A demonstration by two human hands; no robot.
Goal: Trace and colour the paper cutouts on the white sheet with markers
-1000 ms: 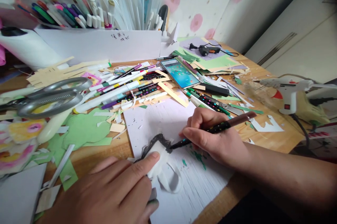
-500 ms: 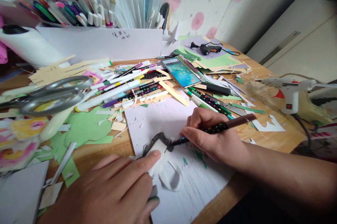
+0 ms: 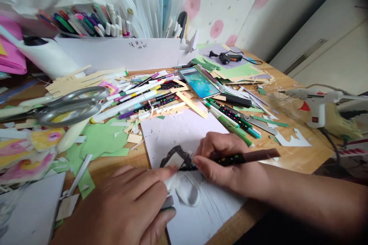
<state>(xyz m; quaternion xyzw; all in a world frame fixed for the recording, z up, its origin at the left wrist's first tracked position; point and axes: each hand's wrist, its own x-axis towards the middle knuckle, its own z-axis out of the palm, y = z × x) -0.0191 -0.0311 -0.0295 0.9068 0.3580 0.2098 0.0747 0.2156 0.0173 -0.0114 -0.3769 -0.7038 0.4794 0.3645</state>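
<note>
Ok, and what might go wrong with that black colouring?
The right hand holds the pen close to the left hand, so ink might smear onto its fingertip. The small black-edged piece seems pinned mainly by one finger and could slip. Stray strokes might mark the sheet beneath.

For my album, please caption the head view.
Right hand colours a small white paper piece with a black dotted pen while left hand steadies it.

Wall (image 3: 230, 7) white with pink flowers and grey dots, pale cabinet (image 3: 324, 45) at right, wood counter (image 3: 301, 155).
</note>
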